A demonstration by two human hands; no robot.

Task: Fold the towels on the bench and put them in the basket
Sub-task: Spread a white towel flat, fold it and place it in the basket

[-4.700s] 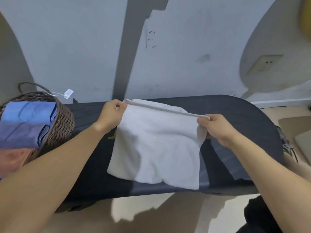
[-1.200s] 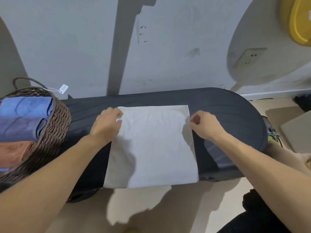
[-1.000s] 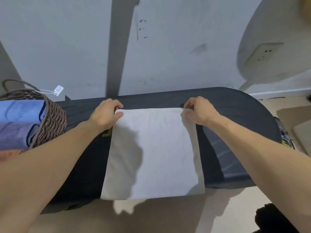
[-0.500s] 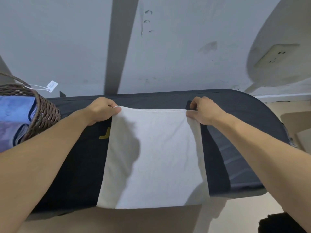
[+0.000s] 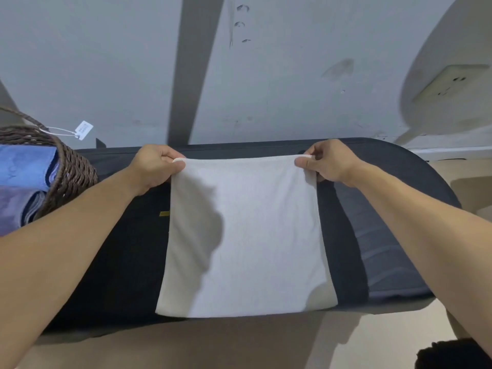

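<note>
A white rectangular terry towel (image 5: 245,235) lies spread flat across the dark grey padded bench (image 5: 394,230), its far edge near the bench's back side and its near edge reaching the front edge. The left hand (image 5: 154,166) pinches the towel's far left corner, thumb on top and the other fingers curled beneath the cloth. The right hand (image 5: 328,162) pinches the far right corner the same way, thumb pressed on the upper face and fingers tucked under the edge. Both forearms stretch in from the near side, one along each side of the towel, and a shadow falls across the towel's left half. At the left end of the bench stands a brown woven wicker basket (image 5: 72,171) with a thin handle, from which a small white paper tag (image 5: 83,129) hangs on a string. Inside the basket sit folded towels: a blue folded towel (image 5: 25,166) at the back and a purple folded towel (image 5: 12,206) just in front of it. Behind the bench rises a pale grey wall (image 5: 292,75), with a beige wall socket (image 5: 450,82) at the right.
</note>
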